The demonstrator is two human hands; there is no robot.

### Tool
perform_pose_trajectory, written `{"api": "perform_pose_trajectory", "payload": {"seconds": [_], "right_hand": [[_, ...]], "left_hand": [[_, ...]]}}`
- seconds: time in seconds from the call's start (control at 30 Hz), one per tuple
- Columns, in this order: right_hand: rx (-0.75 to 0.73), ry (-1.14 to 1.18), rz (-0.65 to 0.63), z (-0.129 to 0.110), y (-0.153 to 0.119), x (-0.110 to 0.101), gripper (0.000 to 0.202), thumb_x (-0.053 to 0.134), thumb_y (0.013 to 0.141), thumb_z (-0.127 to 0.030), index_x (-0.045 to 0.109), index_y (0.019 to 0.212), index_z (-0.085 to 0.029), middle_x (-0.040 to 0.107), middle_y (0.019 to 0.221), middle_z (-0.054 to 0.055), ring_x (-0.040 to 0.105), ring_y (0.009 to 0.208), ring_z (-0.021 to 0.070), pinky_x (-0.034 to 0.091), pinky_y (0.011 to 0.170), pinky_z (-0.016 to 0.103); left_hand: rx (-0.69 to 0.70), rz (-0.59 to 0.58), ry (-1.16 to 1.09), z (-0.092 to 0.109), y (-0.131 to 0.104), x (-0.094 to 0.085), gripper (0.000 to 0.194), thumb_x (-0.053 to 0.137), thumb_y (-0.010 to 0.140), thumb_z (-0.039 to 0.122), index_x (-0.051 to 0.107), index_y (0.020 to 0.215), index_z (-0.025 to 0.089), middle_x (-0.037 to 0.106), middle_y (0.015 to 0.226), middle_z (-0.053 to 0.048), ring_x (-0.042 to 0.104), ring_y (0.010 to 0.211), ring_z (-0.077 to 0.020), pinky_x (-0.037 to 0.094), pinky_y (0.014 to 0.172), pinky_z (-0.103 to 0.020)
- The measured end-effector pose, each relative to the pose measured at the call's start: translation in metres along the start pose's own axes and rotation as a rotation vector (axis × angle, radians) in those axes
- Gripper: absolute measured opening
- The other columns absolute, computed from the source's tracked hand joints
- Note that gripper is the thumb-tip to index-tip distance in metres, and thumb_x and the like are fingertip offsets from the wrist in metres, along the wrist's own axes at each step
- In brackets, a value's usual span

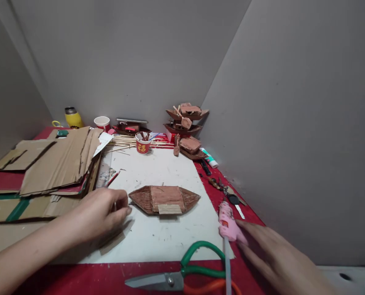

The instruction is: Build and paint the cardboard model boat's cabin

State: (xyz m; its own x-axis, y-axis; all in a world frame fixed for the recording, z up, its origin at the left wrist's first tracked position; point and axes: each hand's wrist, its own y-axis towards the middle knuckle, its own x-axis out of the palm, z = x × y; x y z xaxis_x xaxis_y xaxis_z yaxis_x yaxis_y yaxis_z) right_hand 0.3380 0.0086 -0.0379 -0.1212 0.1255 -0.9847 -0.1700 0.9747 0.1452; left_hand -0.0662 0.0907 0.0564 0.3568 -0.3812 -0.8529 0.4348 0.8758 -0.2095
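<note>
A small brown cardboard model boat [167,196] lies on a white board [158,168], with a bare corrugated strip [169,209] along the near edge of its canopy. Just left of the bow, my left hand [104,215] has its fingers curled; what may be in them is hidden. At the right, a pink hot glue gun [227,223] with a clear glue stick [227,262] points away from me. My right hand [270,250], somewhat blurred, has its fingers and thumb on either side of the gun's handle. Green-and-orange-handled scissors [170,280] lie in front.
Cardboard sheets [56,164] are piled at the left. Toward the back are a red paper cup [143,145], wooden sticks [122,141], more model boats [187,119] and a yellow bottle [73,119]. Keys [233,198] and a glue tube [209,157] lie along the right wall.
</note>
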Motion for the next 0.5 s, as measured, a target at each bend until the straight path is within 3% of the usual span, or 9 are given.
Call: {"api": "perform_pose_trajectory", "payload": {"seconds": [0.1,0.27,0.4,0.5], "right_hand": [[0.024,-0.03,0.0,0.001,0.001,0.002,0.04,0.044,0.087,-0.039,0.065,0.11,-0.014,0.071,0.107,0.016,0.07,0.093,0.0299,0.059,0.078,0.042],[0.102,-0.011,-0.076,-0.002,0.001,0.0,0.042,0.045,0.083,-0.037,0.064,0.11,-0.013,0.07,0.108,0.017,0.069,0.093,0.0311,0.058,0.076,0.042],[0.162,0.117,-0.053,-0.001,-0.003,-0.003,0.043,0.045,0.08,-0.036,0.064,0.111,-0.014,0.069,0.109,0.016,0.07,0.091,0.0301,0.057,0.076,0.041],[0.224,0.315,0.041,0.001,-0.011,-0.009,0.042,0.052,0.076,-0.043,0.065,0.107,-0.018,0.071,0.107,0.013,0.069,0.092,0.0294,0.057,0.078,0.04]], "left_hand": [[-0.066,-0.032,0.072,-0.005,-0.015,0.006,0.021,0.047,0.086,0.033,0.061,0.075,0.021,0.065,0.071,-0.002,0.058,0.066,-0.0183,0.037,0.058,-0.027],[-0.06,0.209,0.018,-0.012,-0.012,0.017,0.028,0.046,0.088,0.038,0.059,0.105,0.019,0.068,0.097,-0.008,0.062,0.083,-0.0224,0.045,0.073,-0.033],[0.095,0.271,0.013,-0.018,0.012,0.018,0.038,0.052,0.083,0.027,0.053,0.121,0.02,0.061,0.12,-0.011,0.06,0.101,-0.0242,0.046,0.083,-0.037],[0.232,0.202,0.011,-0.019,0.026,0.016,0.036,0.052,0.08,0.016,0.057,0.114,0.022,0.064,0.114,-0.007,0.06,0.1,-0.0221,0.047,0.084,-0.036]]}}
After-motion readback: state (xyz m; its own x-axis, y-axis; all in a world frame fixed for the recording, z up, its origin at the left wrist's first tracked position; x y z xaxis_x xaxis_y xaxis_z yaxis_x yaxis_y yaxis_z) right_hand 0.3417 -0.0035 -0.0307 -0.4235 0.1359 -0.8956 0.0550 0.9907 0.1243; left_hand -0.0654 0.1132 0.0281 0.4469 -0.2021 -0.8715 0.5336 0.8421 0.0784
